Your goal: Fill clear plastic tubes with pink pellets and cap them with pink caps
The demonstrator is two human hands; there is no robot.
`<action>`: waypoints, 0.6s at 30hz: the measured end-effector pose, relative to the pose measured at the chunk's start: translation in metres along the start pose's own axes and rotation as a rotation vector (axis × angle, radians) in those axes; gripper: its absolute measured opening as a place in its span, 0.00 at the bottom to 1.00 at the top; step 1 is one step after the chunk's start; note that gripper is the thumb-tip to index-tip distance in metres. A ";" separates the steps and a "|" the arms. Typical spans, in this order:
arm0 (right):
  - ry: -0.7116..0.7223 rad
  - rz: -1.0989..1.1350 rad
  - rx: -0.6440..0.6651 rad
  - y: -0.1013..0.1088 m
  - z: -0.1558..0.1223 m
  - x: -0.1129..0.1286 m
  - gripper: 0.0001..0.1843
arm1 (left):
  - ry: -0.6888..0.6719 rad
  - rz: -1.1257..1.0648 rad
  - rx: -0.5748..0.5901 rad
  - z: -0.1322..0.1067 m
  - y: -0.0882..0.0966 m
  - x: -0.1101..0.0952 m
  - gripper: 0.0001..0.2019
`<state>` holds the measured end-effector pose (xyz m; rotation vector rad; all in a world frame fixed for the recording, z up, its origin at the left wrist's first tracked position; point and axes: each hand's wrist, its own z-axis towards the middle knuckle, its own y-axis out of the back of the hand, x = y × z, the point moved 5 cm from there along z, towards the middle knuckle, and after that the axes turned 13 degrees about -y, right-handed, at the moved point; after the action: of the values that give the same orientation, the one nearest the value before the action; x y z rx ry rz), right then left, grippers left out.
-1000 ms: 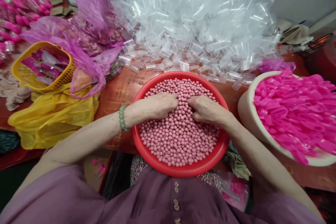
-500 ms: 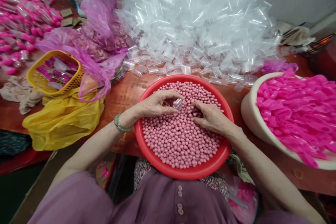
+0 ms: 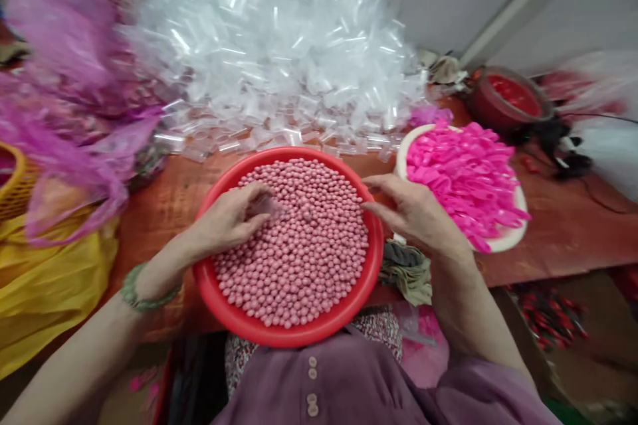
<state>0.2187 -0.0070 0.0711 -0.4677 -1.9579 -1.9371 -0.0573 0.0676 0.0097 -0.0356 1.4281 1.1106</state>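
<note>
Red basin [image 3: 294, 336] has right-hand fingers [image 3: 385, 214] over its rim; tabletop [image 3: 157, 202] opens leftward.

On the left of the worktop [image 3: 563, 232], a large purple bag [image 3: 64, 33] is seen crumpled, with a yellow basket [image 3: 22, 189] partly cut off from view at the left edge. Nearer, a yellow bag [image 3: 54, 292] is spread out. On the far right, a bowl [image 3: 479, 101] is filled with something red; beside it, a black cable [image 3: 593, 196] is trailed across the surface. At near right, small red and dark pieces [image 3: 551, 319] are heaped below. The far side is closed off by a grey wall [image 3: 438, 0].
</note>
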 end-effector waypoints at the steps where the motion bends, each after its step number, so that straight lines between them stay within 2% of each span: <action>1: -0.101 -0.027 -0.084 0.017 -0.004 -0.018 0.19 | -0.039 0.109 0.035 -0.001 -0.001 0.000 0.12; 3: -0.308 -0.137 -0.209 0.045 -0.015 -0.061 0.19 | -0.130 0.323 0.101 -0.003 -0.004 -0.003 0.11; 5: -0.472 -0.266 -0.264 0.063 -0.025 -0.101 0.19 | -0.197 0.512 0.173 -0.004 -0.010 -0.005 0.17; 8: -0.573 -0.406 -0.259 0.072 -0.033 -0.141 0.17 | -0.266 0.707 0.280 -0.006 -0.021 -0.006 0.28; 10: -0.559 -0.438 -0.217 0.069 -0.034 -0.151 0.18 | -0.303 0.783 0.306 -0.005 -0.027 -0.006 0.28; 13: -0.522 -0.458 -0.184 0.060 -0.029 -0.152 0.20 | -0.289 0.880 0.329 0.001 -0.031 -0.004 0.25; 18: -0.495 -0.592 -0.231 0.049 -0.018 -0.146 0.21 | -0.238 0.921 0.428 0.007 -0.022 -0.018 0.21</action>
<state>0.3715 -0.0230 0.0470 -0.5042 -2.3846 -2.6359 -0.0347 0.0496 0.0124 1.1166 1.4523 1.4311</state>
